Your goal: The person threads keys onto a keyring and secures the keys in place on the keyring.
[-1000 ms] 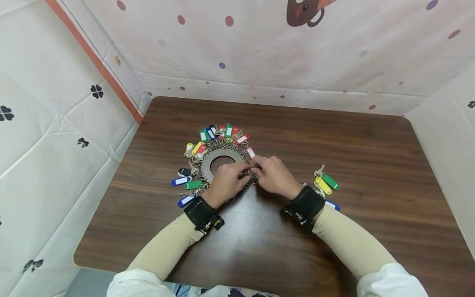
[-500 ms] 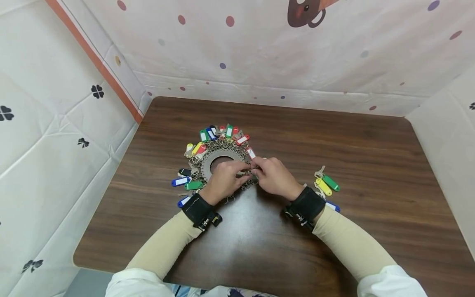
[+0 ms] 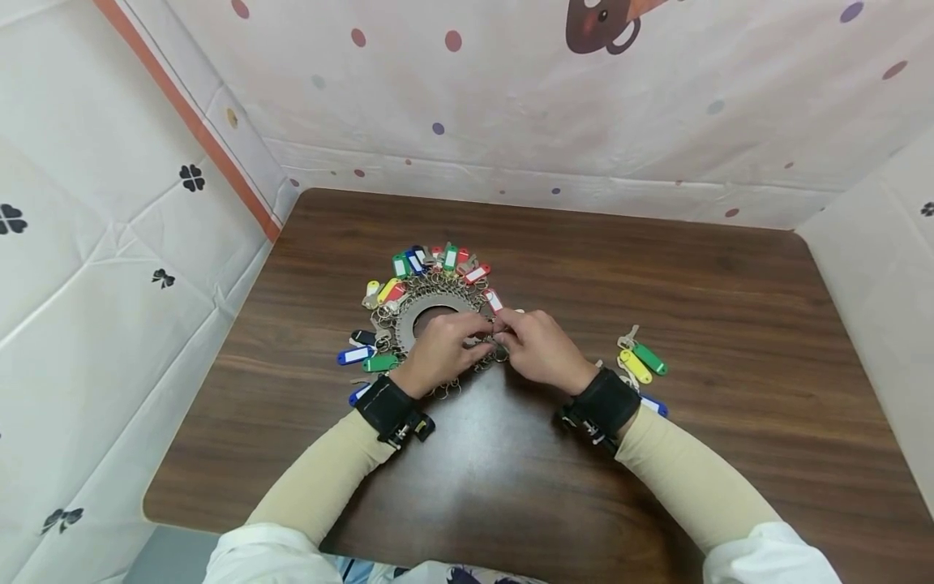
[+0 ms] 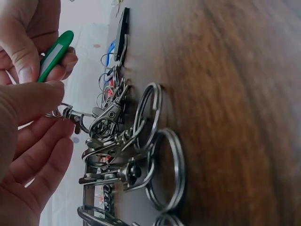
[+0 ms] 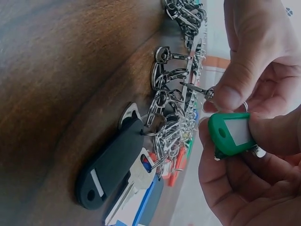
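In the head view, my left hand (image 3: pixel 442 346) and right hand (image 3: pixel 543 349) meet over the right edge of a flat grey metal ring (image 3: pixel 410 318) fringed with snap hooks and split rings. My right hand pinches a green key tag (image 5: pixel 240 133) with a white label; a bit of metal shows beneath it in the right wrist view. My left thumb and fingers pinch a split ring on a snap hook (image 4: pixel 73 114), close beside the green tag. The ring's join with the tag is hidden behind the fingers. A black key tag (image 5: pixel 110 162) lies near the hands.
Colourful key tags with keys fan around the ring's far and left sides, among them a red tag (image 3: pixel 477 274) and a blue tag (image 3: pixel 355 356). Loose green (image 3: pixel 649 358), yellow (image 3: pixel 636 366) and blue (image 3: pixel 653 405) tags lie right on the brown table (image 3: pixel 730 324).
My left hand and wrist have shifted slightly left, now covering more of the lower-left blue tag. My right hand stays nearly in place, fingers still meeting at the ring's right edge.
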